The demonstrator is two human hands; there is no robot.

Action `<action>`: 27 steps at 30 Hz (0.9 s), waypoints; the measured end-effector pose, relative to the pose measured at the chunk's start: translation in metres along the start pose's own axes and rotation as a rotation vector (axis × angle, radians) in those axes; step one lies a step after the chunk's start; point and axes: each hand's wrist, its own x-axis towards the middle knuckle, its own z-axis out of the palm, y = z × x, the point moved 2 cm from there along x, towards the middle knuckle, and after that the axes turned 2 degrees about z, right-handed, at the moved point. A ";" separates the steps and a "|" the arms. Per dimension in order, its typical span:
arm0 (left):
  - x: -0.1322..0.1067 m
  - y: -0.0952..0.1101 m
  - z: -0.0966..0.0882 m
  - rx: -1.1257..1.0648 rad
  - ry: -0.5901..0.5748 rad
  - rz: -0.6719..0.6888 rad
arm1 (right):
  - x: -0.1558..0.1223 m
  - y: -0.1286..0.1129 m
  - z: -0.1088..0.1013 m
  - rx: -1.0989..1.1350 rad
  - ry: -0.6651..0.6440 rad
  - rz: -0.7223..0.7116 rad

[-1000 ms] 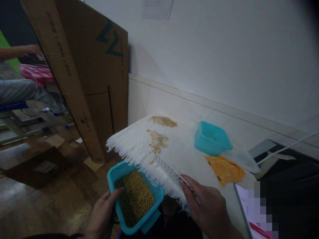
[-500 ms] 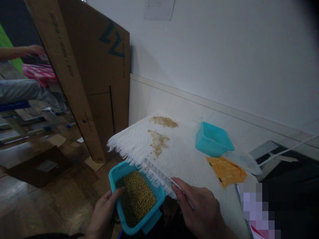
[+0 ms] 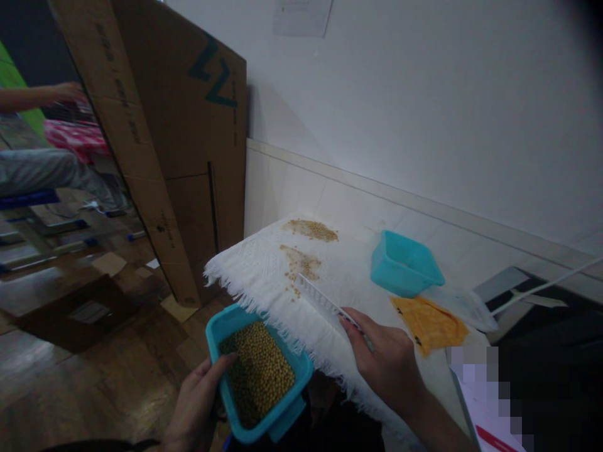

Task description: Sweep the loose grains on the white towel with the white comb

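My left hand [image 3: 198, 402] grips a turquoise tub [image 3: 282, 411] full of yellow-brown beans [image 3: 257, 370], held just below the fringed edge of a white cloth [image 3: 254, 270] on the table. A white comb [image 3: 323, 301] is pinched in my right hand [image 3: 384, 361], lying on the cloth. Its far end touches the nearer of two small bean piles [image 3: 299, 263]. The farther pile [image 3: 313, 230] lies closer to the wall.
An empty turquoise tub [image 3: 405, 263] stands on the cloth to the right, with an orange cloth [image 3: 428, 323] and clear plastic beside it. Large cardboard sheets [image 3: 174, 125] lean at left. Another person's arm [image 3: 32, 97] shows far left. A wooden floor lies below.
My right hand pulled the comb to the cloth's fringe over the tub, then moved it back up to the nearer bean pile. The left hand and tub stayed put.
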 end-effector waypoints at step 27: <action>-0.001 -0.001 -0.002 -0.021 -0.019 -0.003 | -0.004 -0.034 -0.008 0.203 -0.086 -0.026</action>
